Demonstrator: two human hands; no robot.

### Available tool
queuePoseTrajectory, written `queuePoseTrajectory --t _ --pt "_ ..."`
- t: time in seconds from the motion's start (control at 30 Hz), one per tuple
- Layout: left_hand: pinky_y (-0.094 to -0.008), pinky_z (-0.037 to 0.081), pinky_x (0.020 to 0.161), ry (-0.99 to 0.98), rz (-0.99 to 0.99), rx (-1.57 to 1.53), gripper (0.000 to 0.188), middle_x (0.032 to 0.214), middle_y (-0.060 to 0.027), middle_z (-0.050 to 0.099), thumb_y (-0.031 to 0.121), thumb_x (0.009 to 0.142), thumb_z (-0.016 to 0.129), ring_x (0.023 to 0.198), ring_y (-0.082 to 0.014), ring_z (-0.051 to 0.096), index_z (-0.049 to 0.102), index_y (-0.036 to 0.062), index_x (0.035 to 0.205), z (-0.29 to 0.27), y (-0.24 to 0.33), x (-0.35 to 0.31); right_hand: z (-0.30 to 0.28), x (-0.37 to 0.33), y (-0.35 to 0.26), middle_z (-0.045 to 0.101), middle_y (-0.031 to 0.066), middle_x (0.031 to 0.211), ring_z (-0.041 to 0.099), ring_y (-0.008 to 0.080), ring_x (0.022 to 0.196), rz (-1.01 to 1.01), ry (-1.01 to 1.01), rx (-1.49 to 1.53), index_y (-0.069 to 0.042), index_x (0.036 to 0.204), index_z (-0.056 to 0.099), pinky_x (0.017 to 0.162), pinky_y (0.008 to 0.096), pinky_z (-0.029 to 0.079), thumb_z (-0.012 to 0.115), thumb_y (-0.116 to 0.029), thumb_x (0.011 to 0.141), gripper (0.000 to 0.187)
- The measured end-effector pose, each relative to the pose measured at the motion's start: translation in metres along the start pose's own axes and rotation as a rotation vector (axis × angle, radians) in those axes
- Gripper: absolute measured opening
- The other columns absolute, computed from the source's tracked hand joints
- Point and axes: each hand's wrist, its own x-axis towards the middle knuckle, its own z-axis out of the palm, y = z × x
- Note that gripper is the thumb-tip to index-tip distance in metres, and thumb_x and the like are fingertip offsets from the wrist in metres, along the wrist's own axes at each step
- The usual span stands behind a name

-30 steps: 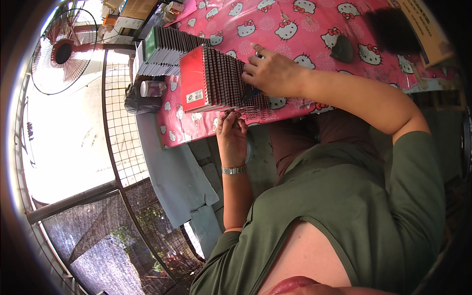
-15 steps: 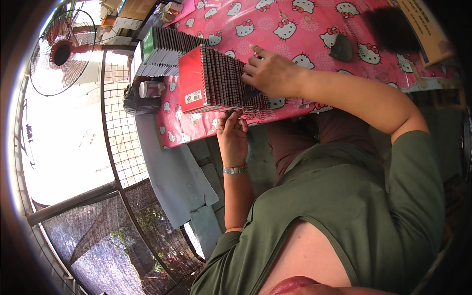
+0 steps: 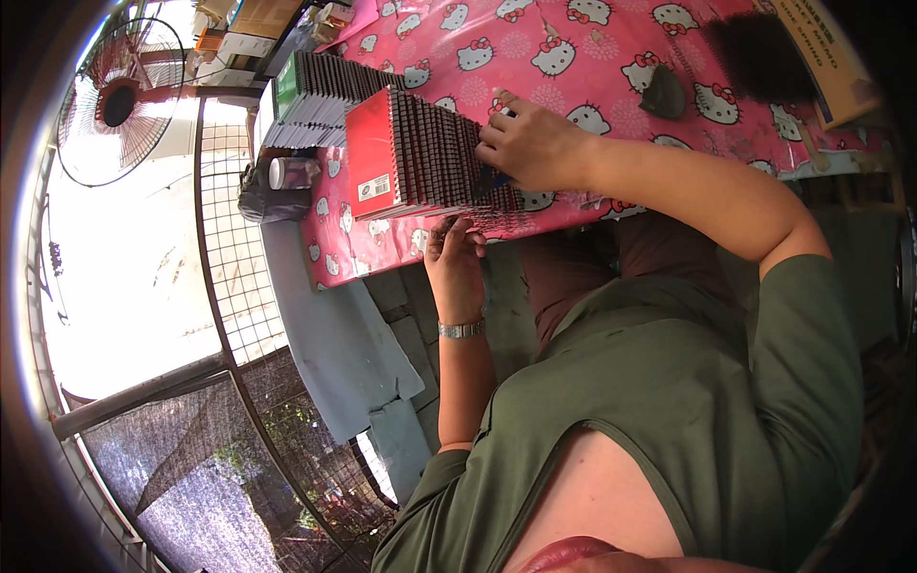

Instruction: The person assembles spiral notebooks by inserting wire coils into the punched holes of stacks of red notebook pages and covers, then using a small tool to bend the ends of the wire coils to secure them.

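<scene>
A tight row of spiral-bound notebooks (image 3: 370, 158) with red covers stands on the pink table, its dark wire coils facing right. My right hand (image 3: 540, 145) is curled at the right end of this row. A small dark-blue thing shows between its fingers, too covered to name. At the row's near edge, my left hand (image 3: 456, 267) is raised with its fingers bent together, close to the lower ends of the coils. Whatever its fingertips pinch is too small and dark to make out. Behind the red row is another stack of notebooks (image 3: 304, 100) with a green cover on top.
A pink patterned cloth (image 3: 521, 72) covers the table (image 3: 330, 267). A dark grey lump (image 3: 664, 94), a black bristly mass (image 3: 759, 57) and a yellow-brown carton (image 3: 826, 62) lie right. A jar (image 3: 291, 173) and black bag (image 3: 263, 196) sit left, near a fan (image 3: 119, 102).
Both hands have shifted very slightly to the right. The notebooks stay in place.
</scene>
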Motion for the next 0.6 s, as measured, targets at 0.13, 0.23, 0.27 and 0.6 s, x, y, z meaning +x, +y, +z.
queuePoseTrajectory --t 0.13,0.23,0.27,0.6 --pt "-0.0236 0.041 0.055 0.007 -0.049 0.049 0.010 0.082 -0.0030 0.061 0.001 0.088 0.064 0.063 -0.0116 0.055 0.058 0.0037 0.095 0.008 -0.003 0.003 0.001 0.012 -0.008 0.067 0.0054 0.082 0.065 0.0222 0.085 0.002 -0.167 0.081 -0.009 0.078 0.066 0.084 0.0391 0.050 0.057 -0.017 0.081 0.013" --pt "-0.0238 0.041 0.054 0.017 -0.042 0.053 0.009 0.081 -0.0028 0.061 0.000 0.088 0.064 0.062 -0.0113 0.055 0.058 0.0036 0.094 0.009 -0.003 0.003 -0.001 0.014 -0.010 0.067 0.0071 0.077 0.066 0.0232 0.079 0.065 -0.319 0.133 -0.009 0.074 0.066 0.079 0.0381 0.052 0.057 -0.016 0.080 0.014" --pt "-0.0239 0.041 0.054 0.014 -0.039 0.043 0.008 0.081 -0.0027 0.061 0.000 0.088 0.064 0.062 -0.0112 0.054 0.059 0.0035 0.094 0.007 -0.003 0.004 0.001 0.012 -0.010 0.067 0.0075 0.076 0.067 0.0236 0.078 0.070 -0.302 0.145 -0.009 0.072 0.066 0.077 0.0382 0.052 0.056 -0.016 0.080 0.014" --pt "-0.0253 0.048 0.065 -0.013 -0.115 -0.147 0.006 0.084 -0.0020 0.065 0.003 0.092 0.062 0.074 -0.0129 0.061 0.061 0.0080 0.094 -0.009 -0.008 0.003 0.010 -0.007 0.002 0.066 0.0070 0.079 0.066 0.0249 0.082 -0.024 0.050 0.048 -0.007 0.082 0.065 0.082 0.0414 0.052 0.056 -0.016 0.081 0.012"
